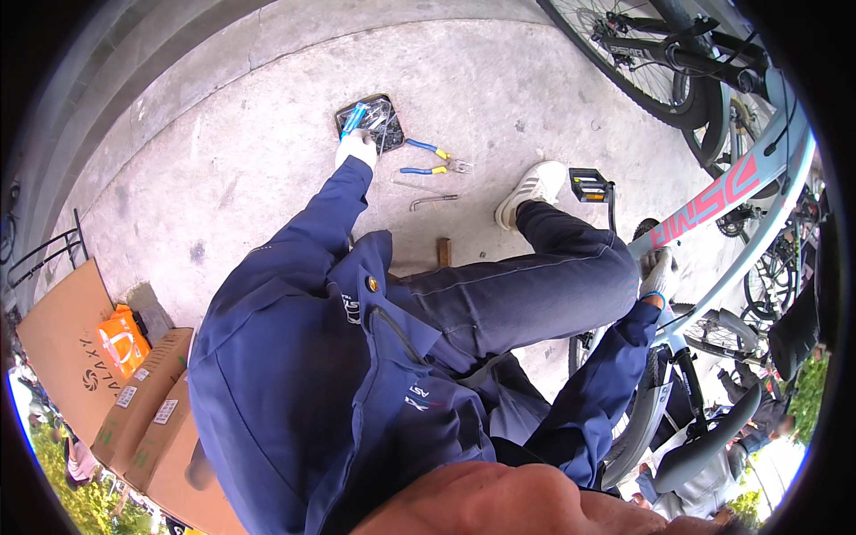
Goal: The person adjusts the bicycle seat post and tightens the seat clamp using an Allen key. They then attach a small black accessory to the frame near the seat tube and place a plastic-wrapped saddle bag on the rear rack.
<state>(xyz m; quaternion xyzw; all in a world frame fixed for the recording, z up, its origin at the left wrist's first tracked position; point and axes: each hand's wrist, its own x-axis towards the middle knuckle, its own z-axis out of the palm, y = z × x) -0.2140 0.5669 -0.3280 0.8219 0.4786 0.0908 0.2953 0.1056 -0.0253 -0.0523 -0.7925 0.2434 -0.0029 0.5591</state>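
My left hand [358, 146], in a pale glove, reaches out to a small black tray [393, 143] on the ground. Its fingers are closed at the lower end of a blue, tube-shaped thing [354, 119] that lies across the tray's left side. Small clear and metal bits fill the tray, too small to name. On the right, my gloved right hand [658, 271] holds the light blue bicycle frame [704, 207] low down, beside my knee; its fingers are partly hidden. Right of the tray lie pliers [439, 162] with blue and yellow handles.
An L-shaped hex key [434, 201] and a thin rod lie below the pliers. A black pedal [589, 185] juts out near my shoe [532, 191]. Cardboard boxes [147, 406] and an orange bag [123, 341] stand at left. A bicycle wheel [624, 67] fills the far right.
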